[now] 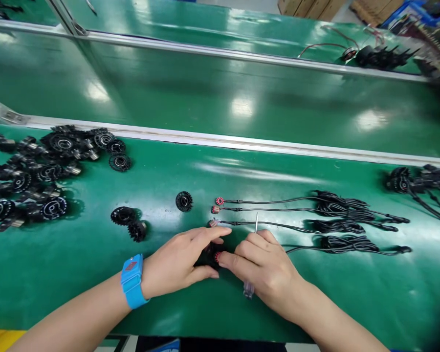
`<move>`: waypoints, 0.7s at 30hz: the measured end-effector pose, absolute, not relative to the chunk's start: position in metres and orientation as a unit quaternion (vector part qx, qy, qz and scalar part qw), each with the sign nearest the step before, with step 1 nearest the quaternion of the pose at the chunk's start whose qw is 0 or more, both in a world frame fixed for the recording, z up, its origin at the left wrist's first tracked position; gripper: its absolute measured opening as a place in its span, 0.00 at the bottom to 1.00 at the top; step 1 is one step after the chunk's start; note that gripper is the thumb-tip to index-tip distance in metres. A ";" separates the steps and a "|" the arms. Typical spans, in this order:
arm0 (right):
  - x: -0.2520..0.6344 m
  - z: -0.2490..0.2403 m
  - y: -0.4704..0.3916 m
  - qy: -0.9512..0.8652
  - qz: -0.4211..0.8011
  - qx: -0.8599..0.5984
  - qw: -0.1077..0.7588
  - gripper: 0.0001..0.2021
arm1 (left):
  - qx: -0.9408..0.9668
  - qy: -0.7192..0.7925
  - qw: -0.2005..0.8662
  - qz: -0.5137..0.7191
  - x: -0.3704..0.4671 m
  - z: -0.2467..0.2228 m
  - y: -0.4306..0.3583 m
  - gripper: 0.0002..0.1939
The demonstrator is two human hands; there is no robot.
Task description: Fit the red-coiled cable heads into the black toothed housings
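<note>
My left hand wears a blue wrist strap. Its fingers and thumb curve around a dark part, mostly hidden, that sits on the green bench. At that part lies a small red toothed ring, touched by the thumb of my right hand. A screwdriver is tucked in my right hand, its thin shaft pointing away from me. Just beyond my fingertips are a red ring and a reddish winding, each on a black cable. A third cable's end lies by my left fingers.
Coiled black cables lie to the right. Black toothed parts are heaped at the left, with a pair and a single one nearer. More cabled parts sit far right. A metal rail crosses behind.
</note>
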State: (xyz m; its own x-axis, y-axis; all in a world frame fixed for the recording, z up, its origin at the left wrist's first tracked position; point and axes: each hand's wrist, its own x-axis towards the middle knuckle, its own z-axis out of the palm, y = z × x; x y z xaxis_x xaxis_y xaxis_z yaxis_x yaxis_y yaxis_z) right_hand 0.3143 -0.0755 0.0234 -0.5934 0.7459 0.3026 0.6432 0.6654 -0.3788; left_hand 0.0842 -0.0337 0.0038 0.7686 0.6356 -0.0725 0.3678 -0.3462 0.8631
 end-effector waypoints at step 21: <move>0.316 0.028 -0.083 -0.865 0.199 -0.409 0.214 0.07 | 0.806 0.310 0.482 0.147 0.081 -0.002 -0.042 0.23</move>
